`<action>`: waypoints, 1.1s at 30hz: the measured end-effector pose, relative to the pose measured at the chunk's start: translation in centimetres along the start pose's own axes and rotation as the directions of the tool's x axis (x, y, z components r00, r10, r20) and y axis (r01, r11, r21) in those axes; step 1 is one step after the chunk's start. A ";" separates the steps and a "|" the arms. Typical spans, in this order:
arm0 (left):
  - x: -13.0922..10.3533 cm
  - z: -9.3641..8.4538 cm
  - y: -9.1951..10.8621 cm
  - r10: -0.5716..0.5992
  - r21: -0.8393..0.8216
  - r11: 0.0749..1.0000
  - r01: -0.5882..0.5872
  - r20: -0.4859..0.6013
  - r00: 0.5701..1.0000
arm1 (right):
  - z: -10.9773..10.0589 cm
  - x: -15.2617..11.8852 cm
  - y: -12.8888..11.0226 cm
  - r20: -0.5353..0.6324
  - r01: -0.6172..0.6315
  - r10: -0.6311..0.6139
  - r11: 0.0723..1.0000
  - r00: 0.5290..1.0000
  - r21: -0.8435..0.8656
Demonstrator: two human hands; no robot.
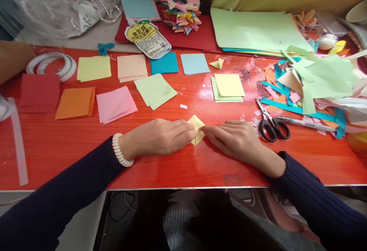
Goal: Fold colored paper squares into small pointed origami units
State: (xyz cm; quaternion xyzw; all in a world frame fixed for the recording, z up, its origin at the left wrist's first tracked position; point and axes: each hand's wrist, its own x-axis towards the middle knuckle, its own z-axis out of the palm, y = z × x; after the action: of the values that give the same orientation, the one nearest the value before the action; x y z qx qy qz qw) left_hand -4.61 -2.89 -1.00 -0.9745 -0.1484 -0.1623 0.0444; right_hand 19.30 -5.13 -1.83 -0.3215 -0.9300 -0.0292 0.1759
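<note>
A small folded yellow paper (195, 121) lies on the red table in a diamond shape, with crease lines meeting near its centre. My left hand (162, 138) presses on its left side, fingers together and covering that corner. From the right, my right hand (239, 138) pinches the opposite corner with its fingertips; the thumb is mostly hidden. Beyond the hands sits a pile of yellow and green paper squares (229, 86), and a small folded yellow piece (218, 64) stands behind it. Black-handled scissors (271, 123) rest to the right of my right hand.
Stacks of pink (116, 105), orange (75, 103), red (39, 93) and light green squares (155, 90) line the left and middle. Paper scraps (327, 79) heap at the right beside a pen (308, 123). White tape rolls (51, 65) lie far left. A folded-paper stack (183, 13) stands behind.
</note>
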 end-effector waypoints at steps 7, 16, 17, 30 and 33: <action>0.2 -0.3 0.0 0.011 0.025 1.000 -0.010 -0.034 0.999 | -0.4 0.1 0.6 0.020 0.081 -0.080 0.996 0.997 -0.025; 0.2 0.2 0.0 -0.023 0.146 0.989 0.027 -0.027 0.999 | 0.1 1.5 1.5 0.019 0.101 -0.101 0.995 0.995 0.001; 0.1 0.2 -0.1 -0.018 0.142 0.990 0.022 -0.026 0.999 | 0.2 1.5 1.5 0.021 0.050 -0.051 0.998 0.998 0.045; 0.5 0.5 -0.2 -0.110 0.104 0.987 0.119 -0.088 0.990 | 0.4 1.9 1.8 0.088 -0.039 0.023 0.982 0.996 0.187; 0.2 0.6 -0.1 -0.192 0.043 0.979 0.197 -0.093 0.977 | 0.4 1.7 1.7 0.034 0.009 -0.012 0.995 0.999 0.096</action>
State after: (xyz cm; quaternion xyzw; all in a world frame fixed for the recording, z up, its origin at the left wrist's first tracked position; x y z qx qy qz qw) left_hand -4.28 -2.68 -1.49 -0.9457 -0.2452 -0.2047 0.0602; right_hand 18.95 -2.69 -1.66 -0.3082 -0.9349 0.0199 0.1749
